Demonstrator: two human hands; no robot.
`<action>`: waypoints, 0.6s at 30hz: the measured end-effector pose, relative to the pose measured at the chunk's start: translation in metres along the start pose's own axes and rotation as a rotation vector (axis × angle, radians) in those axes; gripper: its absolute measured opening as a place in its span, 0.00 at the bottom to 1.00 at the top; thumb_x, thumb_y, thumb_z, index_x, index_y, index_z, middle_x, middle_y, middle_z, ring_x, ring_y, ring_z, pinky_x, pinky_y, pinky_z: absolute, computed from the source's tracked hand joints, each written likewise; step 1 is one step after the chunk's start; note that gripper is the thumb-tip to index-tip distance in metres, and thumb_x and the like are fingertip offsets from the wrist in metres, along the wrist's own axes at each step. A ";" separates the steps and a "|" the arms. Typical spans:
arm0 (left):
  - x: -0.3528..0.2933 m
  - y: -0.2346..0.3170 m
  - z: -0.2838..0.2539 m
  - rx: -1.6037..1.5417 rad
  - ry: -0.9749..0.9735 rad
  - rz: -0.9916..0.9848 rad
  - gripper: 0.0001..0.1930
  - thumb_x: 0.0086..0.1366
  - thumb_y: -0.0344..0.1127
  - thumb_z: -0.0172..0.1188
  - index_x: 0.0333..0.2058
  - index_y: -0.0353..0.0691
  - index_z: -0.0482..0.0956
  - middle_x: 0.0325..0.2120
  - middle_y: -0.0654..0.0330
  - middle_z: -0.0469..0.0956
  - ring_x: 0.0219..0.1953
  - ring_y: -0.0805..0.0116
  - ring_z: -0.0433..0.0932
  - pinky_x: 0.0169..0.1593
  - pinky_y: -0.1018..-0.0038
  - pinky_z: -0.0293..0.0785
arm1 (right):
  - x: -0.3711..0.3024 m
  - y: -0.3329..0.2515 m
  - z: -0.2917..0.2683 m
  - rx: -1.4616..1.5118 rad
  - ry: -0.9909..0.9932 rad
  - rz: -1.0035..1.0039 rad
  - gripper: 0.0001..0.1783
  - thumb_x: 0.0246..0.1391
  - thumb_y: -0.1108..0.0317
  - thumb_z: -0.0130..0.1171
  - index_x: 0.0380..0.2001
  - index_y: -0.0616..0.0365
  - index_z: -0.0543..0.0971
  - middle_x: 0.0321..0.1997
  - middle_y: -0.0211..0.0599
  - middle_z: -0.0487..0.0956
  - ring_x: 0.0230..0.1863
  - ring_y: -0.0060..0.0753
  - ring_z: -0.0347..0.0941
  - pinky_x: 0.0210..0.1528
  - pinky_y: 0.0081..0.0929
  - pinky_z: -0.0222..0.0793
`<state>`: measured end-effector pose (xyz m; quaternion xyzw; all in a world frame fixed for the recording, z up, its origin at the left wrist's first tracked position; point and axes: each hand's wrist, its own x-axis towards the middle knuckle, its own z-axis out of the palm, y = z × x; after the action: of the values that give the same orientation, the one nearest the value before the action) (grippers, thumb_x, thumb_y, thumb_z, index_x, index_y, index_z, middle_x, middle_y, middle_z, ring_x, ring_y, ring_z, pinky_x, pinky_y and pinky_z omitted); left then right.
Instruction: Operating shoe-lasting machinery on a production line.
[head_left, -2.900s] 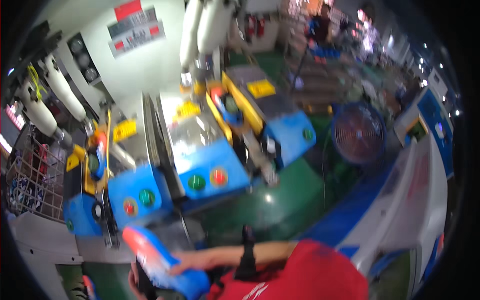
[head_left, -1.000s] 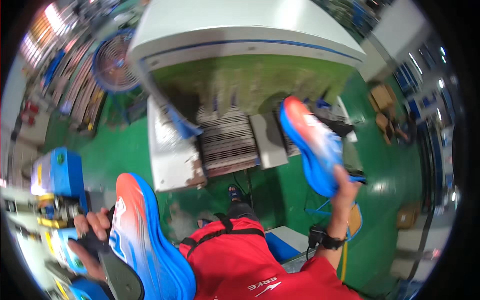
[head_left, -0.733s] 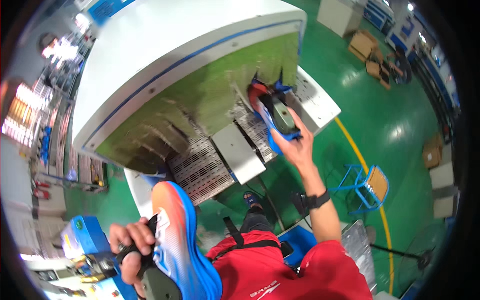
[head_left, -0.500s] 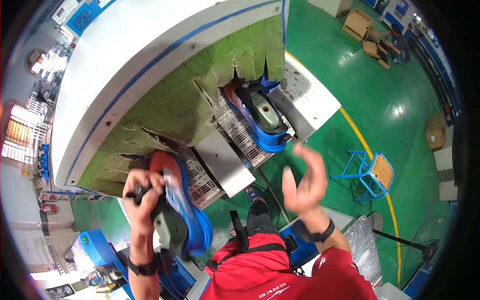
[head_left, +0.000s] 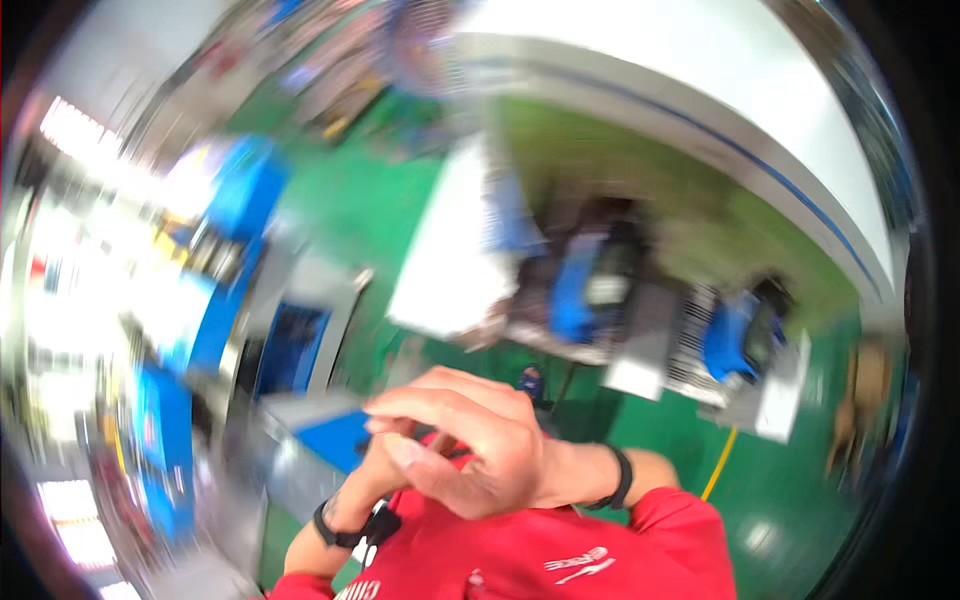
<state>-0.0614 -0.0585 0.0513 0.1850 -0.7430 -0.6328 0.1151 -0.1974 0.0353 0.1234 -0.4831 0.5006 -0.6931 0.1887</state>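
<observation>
In front of my red shirt, my right hand crosses over my left hand. The right fingers are curved, with a gap between thumb and fingertips and nothing seen in them. Most of the left fingers are hidden behind the right hand. Beyond my hands, a blue shoe with a dark upper and a green-grey block in it sits at the machine's opening. A second blue shoe of the same kind lies farther right on a slatted conveyor. Neither hand touches a shoe.
The white machine with a green strip curtain spans the upper right. A white side panel juts out left of the shoes. Blue equipment and a grey cabinet stand at left. Motion blurs much of the scene.
My view has swung left, so the machine now appears farther right. My left hand has let go of the near shoe, and both hands have come together before my chest.
</observation>
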 end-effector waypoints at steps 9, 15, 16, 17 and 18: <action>-0.365 -0.231 -0.076 0.569 1.292 -0.591 0.24 0.58 0.34 0.61 0.53 0.32 0.71 0.47 0.43 0.76 0.52 0.44 0.73 0.55 0.56 0.70 | -0.025 -0.125 0.350 0.711 -1.495 -0.603 0.21 0.46 0.66 0.60 0.45 0.65 0.77 0.26 0.33 0.72 0.25 0.29 0.70 0.25 0.23 0.66; -0.612 -0.320 0.078 0.226 1.997 -1.531 0.38 0.59 0.43 0.63 0.62 0.30 0.58 0.63 0.36 0.57 0.65 0.40 0.58 0.65 0.48 0.55 | -0.166 -0.142 0.504 1.081 -1.914 -0.690 0.21 0.47 0.65 0.56 0.44 0.64 0.78 0.27 0.32 0.72 0.27 0.31 0.70 0.29 0.26 0.68; -0.628 -0.325 0.109 0.099 2.031 -1.663 0.42 0.58 0.47 0.65 0.64 0.30 0.55 0.66 0.36 0.51 0.67 0.39 0.54 0.67 0.49 0.51 | -0.177 -0.136 0.524 1.192 -2.101 -0.735 0.20 0.49 0.67 0.56 0.45 0.66 0.78 0.28 0.33 0.74 0.27 0.32 0.71 0.29 0.27 0.70; -0.638 -0.328 0.136 0.101 2.105 -1.734 0.48 0.57 0.52 0.65 0.66 0.31 0.50 0.67 0.35 0.46 0.69 0.39 0.48 0.69 0.47 0.45 | -0.194 -0.125 0.543 1.276 -2.202 -0.691 0.20 0.51 0.69 0.56 0.46 0.68 0.78 0.29 0.34 0.75 0.27 0.34 0.73 0.30 0.28 0.71; -0.643 -0.331 0.159 0.064 2.170 -1.816 0.54 0.57 0.58 0.64 0.68 0.31 0.45 0.69 0.34 0.41 0.71 0.38 0.42 0.70 0.46 0.40 | -0.207 -0.111 0.562 1.200 -2.367 -0.644 0.20 0.53 0.70 0.55 0.47 0.71 0.77 0.30 0.35 0.77 0.28 0.35 0.74 0.30 0.29 0.73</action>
<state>0.4985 0.3114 -0.2614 0.9815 0.0752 -0.0141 0.1754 0.4058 -0.0504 0.1394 -0.7212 -0.4676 0.0097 0.5111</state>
